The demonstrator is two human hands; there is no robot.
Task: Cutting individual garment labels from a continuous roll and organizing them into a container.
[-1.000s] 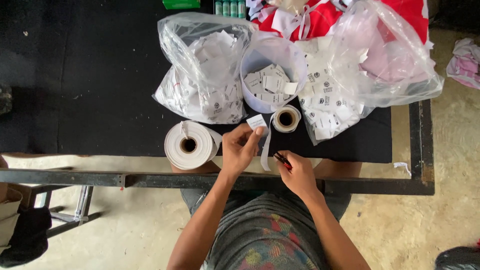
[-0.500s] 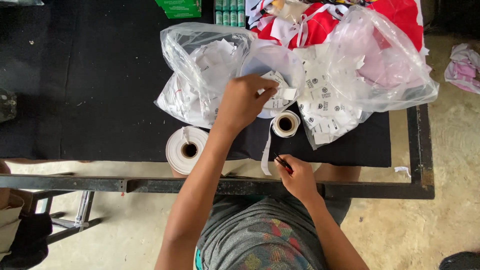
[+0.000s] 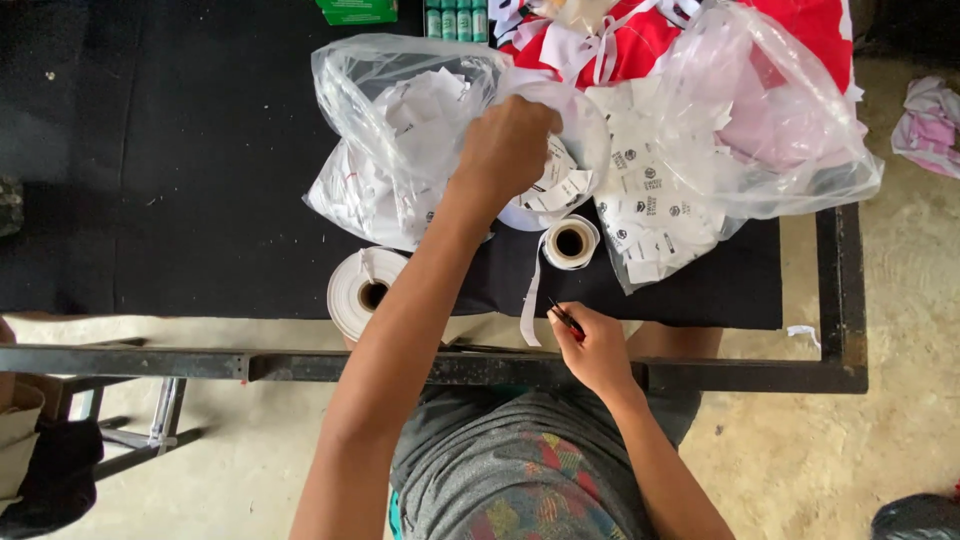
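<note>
My left hand [image 3: 505, 148] reaches forward over a white round tub [image 3: 560, 200] of cut white labels, fingers curled at its rim; what it grips is hidden. My right hand [image 3: 598, 345] stays near the table's front edge, closed on a small red-handled cutter [image 3: 566, 320]. A strip of white label tape [image 3: 529, 300] hangs from the small roll [image 3: 570, 241] down beside the cutter. A larger white roll [image 3: 363, 290] lies to the left of my forearm.
Two clear plastic bags of white labels lie on the black tabletop [image 3: 150, 180], one left [image 3: 385, 140] and one right [image 3: 740, 150] of the tub. Red and white cloth [image 3: 640, 35] is piled behind. A dark metal table frame [image 3: 700, 375] runs along the front.
My left hand left the tape strip near the small roll and moved forward to the tub of labels. My right hand with the cutter stayed in place.
</note>
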